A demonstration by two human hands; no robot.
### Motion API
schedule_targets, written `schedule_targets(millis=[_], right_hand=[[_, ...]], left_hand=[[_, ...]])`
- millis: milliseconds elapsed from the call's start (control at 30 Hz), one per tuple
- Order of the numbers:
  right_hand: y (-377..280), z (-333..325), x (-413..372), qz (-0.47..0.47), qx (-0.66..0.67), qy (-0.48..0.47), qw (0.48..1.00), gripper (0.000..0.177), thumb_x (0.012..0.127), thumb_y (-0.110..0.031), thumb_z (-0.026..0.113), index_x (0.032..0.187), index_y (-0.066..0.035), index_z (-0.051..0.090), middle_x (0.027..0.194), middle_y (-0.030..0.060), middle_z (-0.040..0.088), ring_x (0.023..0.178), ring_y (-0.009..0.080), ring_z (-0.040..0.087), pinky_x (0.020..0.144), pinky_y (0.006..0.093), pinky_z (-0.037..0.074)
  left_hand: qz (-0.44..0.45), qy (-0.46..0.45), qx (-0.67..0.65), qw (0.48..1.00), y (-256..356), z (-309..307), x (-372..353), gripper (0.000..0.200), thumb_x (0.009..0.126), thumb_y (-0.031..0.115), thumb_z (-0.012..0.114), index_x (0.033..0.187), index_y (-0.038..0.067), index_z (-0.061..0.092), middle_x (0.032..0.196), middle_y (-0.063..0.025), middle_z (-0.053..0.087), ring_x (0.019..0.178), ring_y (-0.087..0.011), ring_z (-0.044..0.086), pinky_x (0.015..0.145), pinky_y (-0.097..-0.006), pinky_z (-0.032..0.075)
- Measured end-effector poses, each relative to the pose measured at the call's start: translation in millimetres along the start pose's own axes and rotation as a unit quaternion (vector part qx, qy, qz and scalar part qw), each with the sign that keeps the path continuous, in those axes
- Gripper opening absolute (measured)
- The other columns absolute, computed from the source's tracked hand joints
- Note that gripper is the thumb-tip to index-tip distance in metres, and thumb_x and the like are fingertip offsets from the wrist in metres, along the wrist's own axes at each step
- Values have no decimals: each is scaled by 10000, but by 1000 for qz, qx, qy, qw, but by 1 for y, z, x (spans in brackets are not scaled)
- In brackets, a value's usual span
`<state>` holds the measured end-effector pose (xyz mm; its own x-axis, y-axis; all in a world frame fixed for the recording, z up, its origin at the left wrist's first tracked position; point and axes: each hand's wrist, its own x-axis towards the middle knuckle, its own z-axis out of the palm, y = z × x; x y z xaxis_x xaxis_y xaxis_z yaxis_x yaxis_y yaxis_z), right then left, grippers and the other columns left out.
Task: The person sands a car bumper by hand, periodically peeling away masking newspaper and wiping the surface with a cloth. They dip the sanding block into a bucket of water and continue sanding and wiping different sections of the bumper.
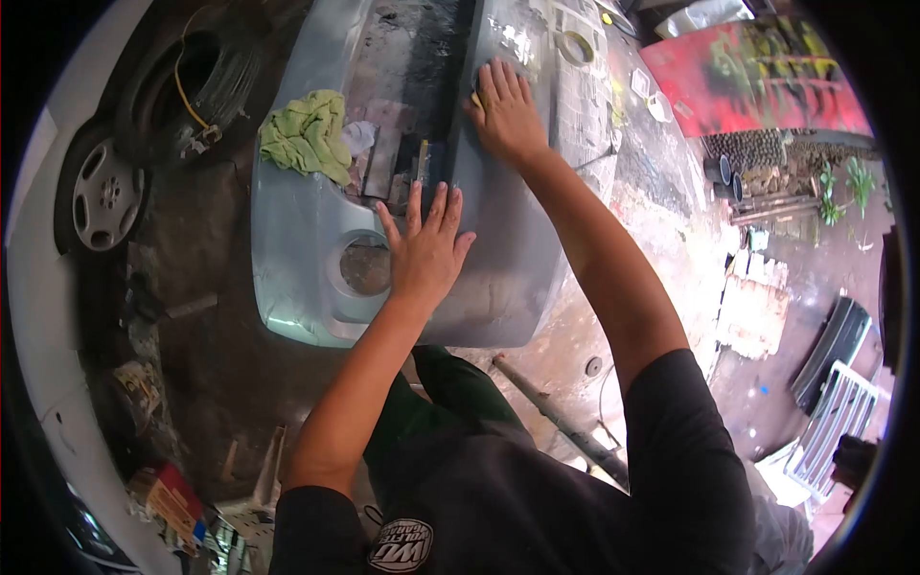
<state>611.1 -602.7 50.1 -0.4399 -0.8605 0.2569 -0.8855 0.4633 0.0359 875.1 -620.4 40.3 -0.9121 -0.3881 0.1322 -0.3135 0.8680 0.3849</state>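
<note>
A pale blue car bumper [287,240] lies across the middle of the head view, its surface dull and patchy. My left hand [425,251] rests flat on the bumper with fingers spread, right beside a round fog-light hole [365,265]. My right hand [506,113] reaches farther up the bumper and presses down on something small and yellowish, mostly hidden under the palm. A green rag [307,134] lies crumpled on the bumper's left part.
A car wheel with hubcap [101,196] and a loose tyre [196,81] stand at the left. A roll of tape [575,46] lies at the bumper's far end. A red panel [757,81] lies upper right, a metal rod [561,422] on the floor, grilles [834,402] at right.
</note>
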Motion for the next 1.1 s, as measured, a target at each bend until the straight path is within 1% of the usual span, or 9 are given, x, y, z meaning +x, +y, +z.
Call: schedule_targets(millis=[267,367,533,567,667,767,867,967,1100], right_hand=[[-52,-58,-111,-188,9,-146,971,681,1005,-398,549,1523,30,434,1636,230,342,1544,370,280,1262,510,208],[-74,-77,-141,-265,28,-218,939,698,1007,-424,536,1531,23,425,1650,209,331,1551,345,277,1267,503,199],[-67,-81,-136,-412,24,-297,861,744,986,-468,571,1559,-24,402,1680,175,291,1563,328,257,1283,492,155],[-57,-81,-117,-373,-12,-289,881,709,1044,-455,464,1595,-30,330,1685,167,280,1565,307,254,1281,481,170],[-26,-82,-58,-284,-63,-203,935,679,1038,-398,469,1577,-5,341,1671,190,291,1559,345,253,1277,466,195],[-65,-81,-96,-289,-55,-253,922,654,1023,-368,491,1546,12,394,1657,186,322,1551,339,271,1274,470,209],[-92,-76,-156,-451,25,-306,838,623,1010,-361,521,1504,14,459,1642,151,369,1539,269,315,1278,464,210],[-69,-72,-123,-506,48,-308,804,572,1013,-333,513,1483,-7,495,1624,142,403,1526,268,345,1278,457,215],[-68,-91,-90,-509,22,-296,808,514,1008,-315,529,1452,-57,552,1585,115,467,1500,263,391,1283,458,215]], left_hand=[[-69,5,-31,997,15,5,-41,723,948,415,672,1562,122,426,1665,-64,333,1547,-403,226,1228,-681,115],[-123,9,-44,991,18,5,-67,698,932,380,696,1518,81,460,1635,-130,346,1525,-417,256,1234,-657,147],[-214,127,-109,962,2,18,-89,676,883,348,752,1402,-3,500,1481,-233,444,1425,-408,383,1218,-641,216],[-225,157,-121,954,-1,21,-92,674,869,346,766,1377,-13,508,1430,-246,484,1395,-399,420,1213,-638,233],[-207,88,-109,968,-9,19,-94,680,865,378,773,1339,-28,504,1291,-251,589,1293,-390,528,1218,-616,233],[-220,26,-141,965,-20,6,-86,681,855,389,787,1321,-20,506,1162,-227,672,1193,-387,611,1224,-599,222],[-197,-33,-157,967,-33,8,-89,709,816,383,823,1314,-13,510,1108,-208,700,1141,-371,649,1225,-607,206],[-197,-153,-156,956,-41,-23,-82,794,790,389,839,1369,-36,502,1200,-232,681,1235,-379,605,1249,-570,162],[-183,-188,-128,956,-50,-19,-91,851,748,370,869,1411,-11,497,1159,-204,691,1212,-350,623,1258,-516,168]])
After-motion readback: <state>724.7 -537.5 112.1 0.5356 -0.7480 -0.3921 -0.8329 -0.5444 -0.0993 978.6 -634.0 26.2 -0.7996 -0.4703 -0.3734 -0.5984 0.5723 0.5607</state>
